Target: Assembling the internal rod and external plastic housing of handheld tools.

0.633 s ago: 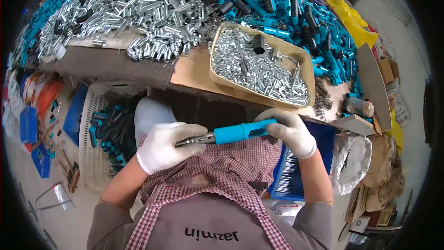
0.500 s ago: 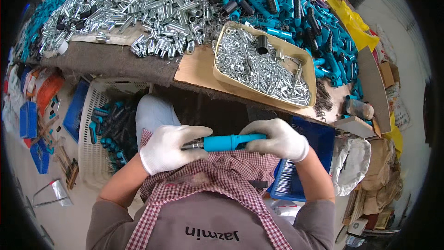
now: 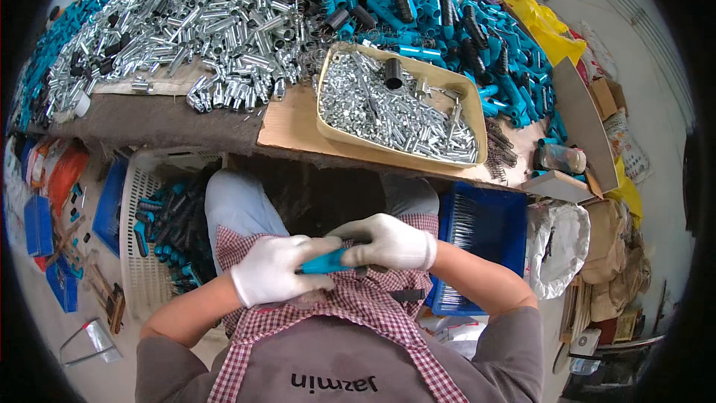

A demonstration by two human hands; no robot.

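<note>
Above my lap, a teal plastic tool handle (image 3: 323, 262) is held between my two white-gloved hands. My left hand (image 3: 274, 270) wraps round its left part, fingers closed. Close against it, my right hand (image 3: 389, 243) grips the other end, its fingers bent over the handle. Only a short teal stretch shows between the gloves; both ends are covered. A checked apron (image 3: 365, 304) lies just beneath the hands.
On the bench ahead stands a cream tray (image 3: 326, 130) of small metal parts. Behind it are heaps of metal tubes (image 3: 246, 22) and teal handles (image 3: 514, 93). A white crate (image 3: 138, 209) of dark and teal parts sits left; a blue bin (image 3: 507, 235) sits right.
My right hand has moved left, close to my left hand. The handle, shown at length before with a metal end at its left, is now mostly covered. The whole view has shifted slightly.
</note>
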